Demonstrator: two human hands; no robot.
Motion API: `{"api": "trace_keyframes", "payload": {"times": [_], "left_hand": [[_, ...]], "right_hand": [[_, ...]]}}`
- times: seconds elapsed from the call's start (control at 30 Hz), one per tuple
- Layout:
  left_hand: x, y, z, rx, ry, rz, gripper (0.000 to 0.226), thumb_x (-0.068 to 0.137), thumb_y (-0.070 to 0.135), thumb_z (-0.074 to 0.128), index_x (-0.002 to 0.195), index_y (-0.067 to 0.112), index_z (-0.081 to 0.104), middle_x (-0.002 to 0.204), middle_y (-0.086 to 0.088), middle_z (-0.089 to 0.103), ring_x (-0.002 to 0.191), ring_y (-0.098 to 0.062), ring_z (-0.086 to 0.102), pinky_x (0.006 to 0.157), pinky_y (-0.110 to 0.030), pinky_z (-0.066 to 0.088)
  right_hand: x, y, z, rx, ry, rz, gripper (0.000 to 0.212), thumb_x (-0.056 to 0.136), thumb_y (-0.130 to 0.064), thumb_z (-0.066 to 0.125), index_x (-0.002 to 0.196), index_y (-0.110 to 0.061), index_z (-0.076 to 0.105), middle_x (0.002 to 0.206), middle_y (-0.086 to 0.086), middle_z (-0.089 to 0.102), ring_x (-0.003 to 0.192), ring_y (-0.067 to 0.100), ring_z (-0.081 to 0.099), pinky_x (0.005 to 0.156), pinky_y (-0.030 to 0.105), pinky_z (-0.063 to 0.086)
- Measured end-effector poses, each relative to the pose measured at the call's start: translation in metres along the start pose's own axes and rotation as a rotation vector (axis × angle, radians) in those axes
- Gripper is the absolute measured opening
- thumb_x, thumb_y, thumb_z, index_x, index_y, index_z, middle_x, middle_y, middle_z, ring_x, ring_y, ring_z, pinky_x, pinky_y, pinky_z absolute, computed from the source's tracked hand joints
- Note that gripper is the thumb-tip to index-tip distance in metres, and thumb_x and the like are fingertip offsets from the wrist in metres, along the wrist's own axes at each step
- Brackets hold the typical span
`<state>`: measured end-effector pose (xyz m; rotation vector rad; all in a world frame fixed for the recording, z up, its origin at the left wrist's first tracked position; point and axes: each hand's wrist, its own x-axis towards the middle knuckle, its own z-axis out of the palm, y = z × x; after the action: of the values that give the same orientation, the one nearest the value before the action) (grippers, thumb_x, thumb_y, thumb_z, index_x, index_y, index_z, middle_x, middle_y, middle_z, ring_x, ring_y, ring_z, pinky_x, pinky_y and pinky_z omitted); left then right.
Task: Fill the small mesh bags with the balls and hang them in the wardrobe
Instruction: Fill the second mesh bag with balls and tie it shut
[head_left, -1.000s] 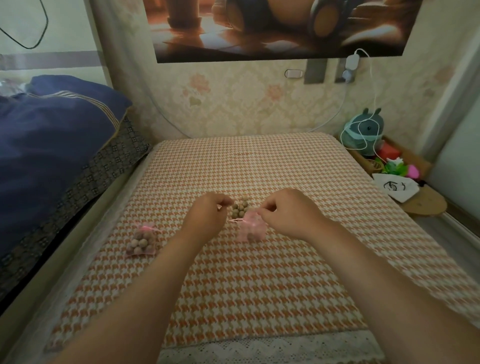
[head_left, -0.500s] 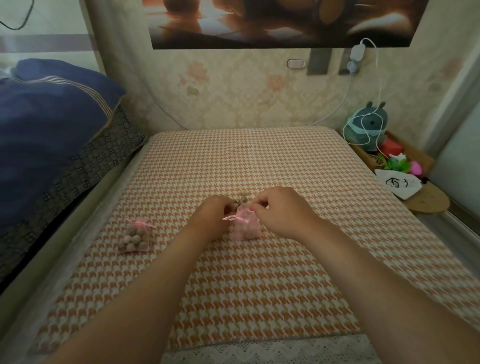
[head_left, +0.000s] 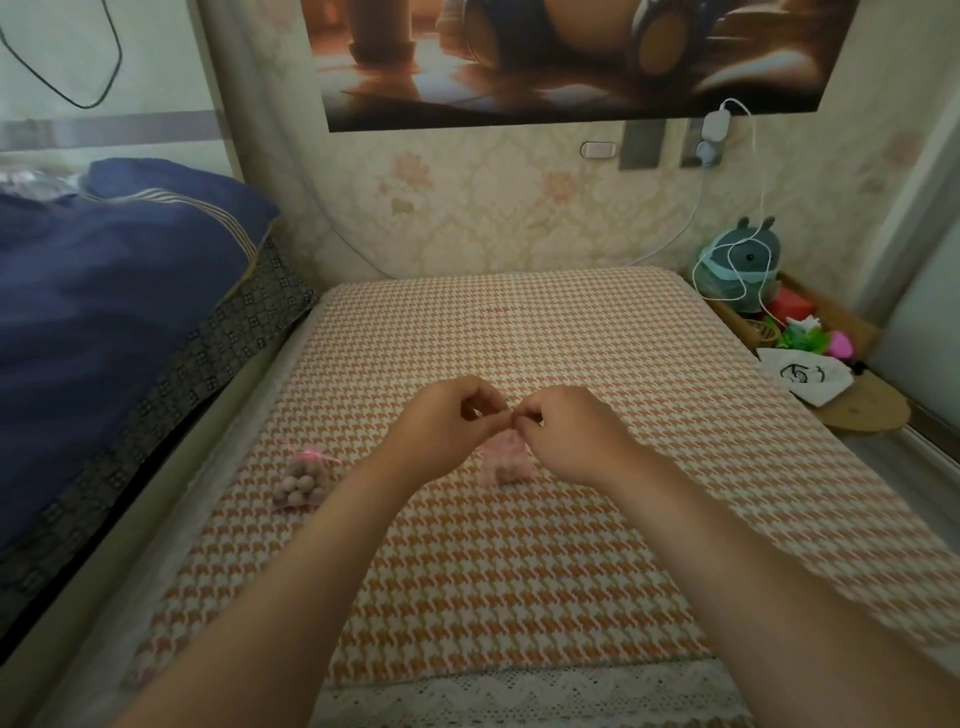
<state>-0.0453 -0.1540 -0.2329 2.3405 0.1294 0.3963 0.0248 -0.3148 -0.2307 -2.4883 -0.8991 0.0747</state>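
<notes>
A small pink mesh bag (head_left: 503, 461) sits on the orange houndstooth cloth (head_left: 519, 561) between my wrists. My left hand (head_left: 441, 431) and my right hand (head_left: 563, 434) meet just above it, fingertips pinched together on the pink drawstring at its mouth. The bag's contents are blurred and partly hidden by my hands. A second pink mesh bag (head_left: 303, 480), filled with beige balls and tied with a pink ribbon, lies to the left of my left forearm. The loose balls are hidden behind my hands.
A bed with a dark blue quilt (head_left: 104, 291) runs along the left. At the right stand a plush toy (head_left: 740, 265) with a white cable, a wooden tray of small items (head_left: 810, 322) and a white pouch (head_left: 805, 376). The wall is straight ahead.
My hands have drawn together from either side of the bag to meet above its mouth, now covering the loose balls. The bag on the left has stayed put.
</notes>
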Motion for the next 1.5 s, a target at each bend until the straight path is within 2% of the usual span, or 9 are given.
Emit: {"api": "trace_keyframes", "payload": {"times": [0.23,0.33,0.53,0.67,0.83,1.0,1.17,1.33,1.5], "left_hand": [[-0.003,0.007,0.002,0.143,-0.071,-0.021,0.012,0.088,0.038,0.069,0.087,0.028,0.077,0.084,0.023,0.061,0.075,0.004,0.056,0.067,-0.018,0.042],[-0.003,0.007,0.001,0.156,-0.081,-0.106,0.026,0.092,0.041,0.062,0.078,0.025,0.076,0.071,0.005,0.07,0.051,-0.002,0.05,0.052,-0.022,0.041],[-0.003,0.003,-0.003,0.173,-0.083,-0.184,0.031,0.09,0.028,0.063,0.07,0.005,0.072,0.06,-0.013,0.061,0.049,-0.014,0.045,0.05,-0.028,0.039],[-0.003,0.003,-0.014,0.175,-0.052,-0.216,0.018,0.087,0.021,0.063,0.078,0.013,0.077,0.064,-0.009,0.069,0.046,-0.012,0.049,0.045,-0.024,0.04],[-0.004,-0.001,-0.028,0.213,-0.05,-0.219,0.02,0.089,0.017,0.06,0.08,0.016,0.077,0.06,0.008,0.067,0.05,-0.009,0.056,0.046,-0.021,0.046],[-0.006,-0.006,-0.031,0.227,-0.055,-0.221,0.021,0.089,0.014,0.057,0.083,0.011,0.077,0.071,0.004,0.071,0.066,-0.017,0.067,0.052,-0.024,0.052],[-0.007,-0.014,-0.031,0.192,-0.026,-0.215,0.022,0.088,0.01,0.057,0.095,0.02,0.076,0.075,0.015,0.063,0.061,-0.006,0.06,0.05,-0.018,0.046],[-0.009,-0.022,-0.034,0.152,-0.028,-0.21,0.024,0.088,0.011,0.057,0.103,0.018,0.074,0.095,0.004,0.072,0.078,-0.013,0.067,0.066,-0.028,0.058],[-0.009,-0.025,-0.031,0.146,-0.028,-0.195,0.025,0.089,0.011,0.058,0.107,0.016,0.075,0.112,0.003,0.071,0.065,-0.002,0.059,0.05,-0.012,0.042]], "right_hand": [[-0.005,-0.005,-0.002,-0.013,-0.014,-0.023,0.027,0.103,-0.028,0.051,0.095,-0.025,0.077,0.075,-0.007,0.066,0.062,0.011,0.057,0.055,0.03,0.044],[-0.004,-0.006,-0.001,-0.01,-0.018,-0.019,0.027,0.103,-0.027,0.051,0.097,-0.024,0.077,0.075,-0.006,0.068,0.058,0.011,0.055,0.052,0.028,0.039],[-0.002,-0.012,0.006,0.062,-0.024,-0.019,0.025,0.102,-0.03,0.053,0.103,-0.025,0.077,0.081,-0.007,0.071,0.068,0.014,0.064,0.059,0.03,0.049],[0.005,-0.01,0.006,0.269,0.062,0.001,0.023,0.102,-0.023,0.055,0.114,-0.026,0.074,0.113,-0.01,0.072,0.101,0.009,0.066,0.087,0.029,0.053],[0.014,0.007,0.016,0.183,0.101,0.073,0.022,0.102,-0.018,0.055,0.113,-0.03,0.07,0.119,-0.011,0.068,0.095,0.011,0.066,0.083,0.033,0.056],[0.026,0.011,0.036,0.018,0.028,0.076,0.03,0.099,-0.019,0.059,0.125,-0.029,0.07,0.133,-0.007,0.066,0.118,0.017,0.062,0.092,0.033,0.051],[0.037,0.004,0.059,-0.215,0.032,0.029,0.025,0.1,-0.023,0.056,0.114,-0.031,0.075,0.107,-0.004,0.073,0.092,0.021,0.069,0.062,0.028,0.045],[0.04,0.004,0.07,-0.283,0.098,0.11,0.017,0.099,-0.024,0.058,0.097,-0.021,0.074,0.096,0.0,0.069,0.08,0.023,0.065,0.063,0.032,0.049],[0.038,0.004,0.066,-0.173,0.142,0.143,0.014,0.095,-0.028,0.063,0.099,-0.026,0.076,0.094,-0.006,0.073,0.082,0.018,0.067,0.067,0.033,0.056]]}}
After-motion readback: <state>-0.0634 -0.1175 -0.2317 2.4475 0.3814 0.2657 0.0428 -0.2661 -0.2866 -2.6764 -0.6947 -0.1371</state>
